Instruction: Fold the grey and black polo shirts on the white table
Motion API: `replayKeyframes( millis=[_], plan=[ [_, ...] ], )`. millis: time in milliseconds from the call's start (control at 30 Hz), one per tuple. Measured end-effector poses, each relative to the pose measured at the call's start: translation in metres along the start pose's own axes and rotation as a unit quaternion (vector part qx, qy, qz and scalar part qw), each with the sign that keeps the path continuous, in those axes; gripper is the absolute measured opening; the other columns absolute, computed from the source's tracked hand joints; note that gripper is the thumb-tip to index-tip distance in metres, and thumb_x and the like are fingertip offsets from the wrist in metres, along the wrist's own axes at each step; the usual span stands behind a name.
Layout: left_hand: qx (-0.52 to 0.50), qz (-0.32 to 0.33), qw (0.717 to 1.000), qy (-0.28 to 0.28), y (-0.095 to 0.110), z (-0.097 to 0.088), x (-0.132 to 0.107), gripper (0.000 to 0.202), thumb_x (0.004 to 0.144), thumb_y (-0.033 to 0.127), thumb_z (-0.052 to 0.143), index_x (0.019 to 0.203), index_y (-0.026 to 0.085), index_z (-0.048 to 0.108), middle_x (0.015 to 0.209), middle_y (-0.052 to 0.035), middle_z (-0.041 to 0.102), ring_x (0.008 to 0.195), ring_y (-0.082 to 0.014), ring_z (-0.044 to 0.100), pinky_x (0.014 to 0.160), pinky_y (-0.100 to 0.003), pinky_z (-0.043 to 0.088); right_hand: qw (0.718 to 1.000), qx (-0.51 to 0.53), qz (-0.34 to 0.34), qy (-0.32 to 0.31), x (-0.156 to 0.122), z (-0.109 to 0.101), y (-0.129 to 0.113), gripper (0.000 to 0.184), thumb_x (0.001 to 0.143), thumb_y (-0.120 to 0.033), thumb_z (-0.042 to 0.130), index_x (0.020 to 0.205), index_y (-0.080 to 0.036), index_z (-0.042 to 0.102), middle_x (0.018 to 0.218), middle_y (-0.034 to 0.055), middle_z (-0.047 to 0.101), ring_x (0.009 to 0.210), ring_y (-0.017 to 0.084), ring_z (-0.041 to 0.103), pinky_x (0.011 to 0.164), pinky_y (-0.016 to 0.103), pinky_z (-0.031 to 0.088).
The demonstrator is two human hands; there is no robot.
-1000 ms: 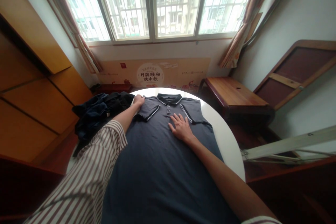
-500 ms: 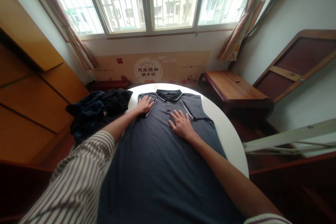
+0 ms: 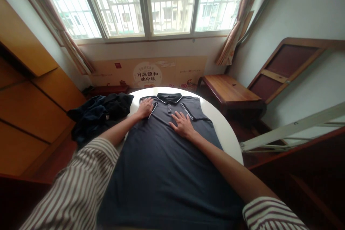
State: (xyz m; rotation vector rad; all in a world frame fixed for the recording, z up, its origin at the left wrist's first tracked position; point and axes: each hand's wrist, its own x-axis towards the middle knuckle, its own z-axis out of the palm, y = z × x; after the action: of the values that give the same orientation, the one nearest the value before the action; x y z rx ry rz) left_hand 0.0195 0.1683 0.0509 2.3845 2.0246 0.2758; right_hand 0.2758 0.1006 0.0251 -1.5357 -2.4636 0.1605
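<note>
A dark grey-blue polo shirt [image 3: 161, 165] lies spread front side up, its black, white-edged collar [image 3: 169, 97] at the far end. Both short sleeves are folded inward over the chest. My left hand [image 3: 146, 107] rests on the folded sleeve on the left, near the shoulder, with its fingers reaching forward. Below the button placket, my right hand [image 3: 183, 124] lies flat on the chest, fingers spread. Neither hand grips the cloth. The shirt's hem reaches the bottom of the view.
The shirt lies on a round white table [image 3: 230, 140]. Heaped dark clothes [image 3: 102, 113] sit at its left edge. Beyond to the right are a low wooden table [image 3: 229, 88] and a leaning wooden panel [image 3: 280, 68]. Orange cabinets [image 3: 27, 115] line the left side.
The view has shifted slightly, moving the scene left. My left hand's fingers have drawn closer together on the sleeve. My right hand stays flat on the chest; the shirt looks unchanged.
</note>
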Motion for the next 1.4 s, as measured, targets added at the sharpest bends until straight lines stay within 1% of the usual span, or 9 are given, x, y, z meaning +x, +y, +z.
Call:
replayKeyframes(
  millis=[100, 233, 367, 467, 567, 667, 800, 1067, 1400],
  plan=[
    [-0.027, 0.156, 0.987, 0.026, 0.021, -0.014, -0.071, 0.04, 0.099, 0.027, 0.042, 0.132, 0.011, 0.058, 0.143, -0.0165, 0.052, 0.134, -0.0267, 0.046, 0.115, -0.043, 0.033, 0.998, -0.016, -0.053, -0.015, -0.002, -0.016, -0.004, 0.053, 0.101, -0.046, 0.039, 0.14, -0.013, 0.052, 0.147, 0.0183, 0.048, 0.132, 0.029, 0.047, 0.111, 0.044, 0.033],
    [-0.081, 0.296, 0.951, -0.027, 0.036, -0.036, -0.2, 0.033, 0.1, 0.027, 0.044, 0.127, 0.018, 0.061, 0.133, -0.0122, 0.06, 0.126, -0.0231, 0.053, 0.111, -0.043, 0.042, 0.992, -0.027, -0.103, -0.07, -0.032, -0.042, -0.003, 0.049, 0.096, -0.034, 0.054, 0.139, -0.011, 0.054, 0.145, 0.0204, 0.05, 0.131, 0.032, 0.049, 0.109, 0.043, 0.038],
    [-0.093, 0.33, 0.937, -0.071, 0.033, -0.054, -0.31, 0.056, 0.089, 0.046, 0.065, 0.137, 0.019, 0.054, 0.139, -0.0145, 0.055, 0.129, -0.028, 0.052, 0.106, -0.044, 0.05, 0.982, 0.018, -0.173, -0.074, -0.115, -0.065, -0.006, 0.046, 0.094, -0.034, 0.058, 0.135, -0.013, 0.058, 0.141, 0.0175, 0.055, 0.129, 0.029, 0.053, 0.109, 0.042, 0.041],
    [-0.057, 0.335, 0.94, -0.021, 0.025, -0.052, -0.356, 0.05, 0.089, 0.036, 0.066, 0.133, 0.015, 0.057, 0.135, -0.0175, 0.059, 0.124, -0.0293, 0.057, 0.1, -0.043, 0.055, 0.973, 0.071, -0.214, -0.05, -0.194, -0.07, -0.017, 0.045, 0.09, -0.044, 0.064, 0.126, -0.017, 0.064, 0.132, 0.015, 0.062, 0.123, 0.027, 0.057, 0.107, 0.041, 0.045],
    [-0.01, 0.345, 0.937, 0.045, 0.019, -0.045, -0.373, 0.04, 0.09, 0.004, 0.048, 0.127, 0.013, 0.06, 0.129, -0.0153, 0.064, 0.119, -0.0245, 0.061, 0.097, -0.037, 0.057, 0.968, 0.079, -0.238, -0.03, -0.255, -0.06, -0.03, 0.058, 0.083, -0.05, 0.071, 0.13, -0.016, 0.062, 0.134, 0.0163, 0.061, 0.128, 0.031, 0.053, 0.105, 0.045, 0.046],
    [-0.012, 0.347, 0.934, 0.08, 0.018, -0.042, -0.375, 0.051, 0.086, -0.007, 0.038, 0.128, 0.013, 0.058, 0.119, -0.012, 0.069, 0.111, -0.0206, 0.065, 0.094, -0.032, 0.058, 0.968, 0.031, -0.25, 0.016, -0.283, -0.043, -0.04, 0.045, 0.089, -0.031, 0.062, 0.131, -0.013, 0.061, 0.133, 0.0167, 0.062, 0.128, 0.031, 0.052, 0.104, 0.047, 0.047],
    [-0.041, 0.317, 0.94, 0.114, 0.014, -0.05, -0.372, 0.05, 0.088, -0.005, 0.036, 0.13, 0.016, 0.055, 0.104, -0.0082, 0.071, 0.095, -0.0168, 0.068, 0.086, -0.028, 0.06, 0.969, -0.012, -0.24, 0.06, -0.287, -0.036, -0.045, 0.041, 0.083, -0.002, 0.047, 0.118, -0.013, 0.064, 0.117, 0.0143, 0.068, 0.112, 0.026, 0.06, 0.095, 0.041, 0.052],
    [-0.017, 0.359, 0.927, 0.111, -0.009, -0.065, -0.385, 0.048, 0.091, -0.003, 0.035, 0.127, 0.021, 0.055, 0.094, -0.0055, 0.067, 0.081, -0.0153, 0.065, 0.076, -0.023, 0.058, 0.99, -0.022, -0.1, 0.096, -0.305, -0.057, -0.012, 0.031, 0.071, 0.006, 0.047, 0.081, -0.02, 0.061, 0.084, 0.0054, 0.063, 0.079, 0.022, 0.057, 0.07, 0.033, 0.049],
    [-0.004, 0.301, 0.946, 0.117, -0.03, -0.054, -0.407, 0.036, 0.084, 0.002, 0.05, 0.107, 0.026, 0.065, 0.094, -0.0048, 0.066, 0.084, -0.0178, 0.064, 0.082, -0.027, 0.057, 0.972, -0.021, -0.091, 0.217, -0.344, -0.058, 0.026, 0.04, 0.071, 0.004, 0.044, 0.095, -0.022, 0.063, 0.09, 0.0064, 0.067, 0.086, 0.022, 0.062, 0.077, 0.033, 0.052]
  ],
)
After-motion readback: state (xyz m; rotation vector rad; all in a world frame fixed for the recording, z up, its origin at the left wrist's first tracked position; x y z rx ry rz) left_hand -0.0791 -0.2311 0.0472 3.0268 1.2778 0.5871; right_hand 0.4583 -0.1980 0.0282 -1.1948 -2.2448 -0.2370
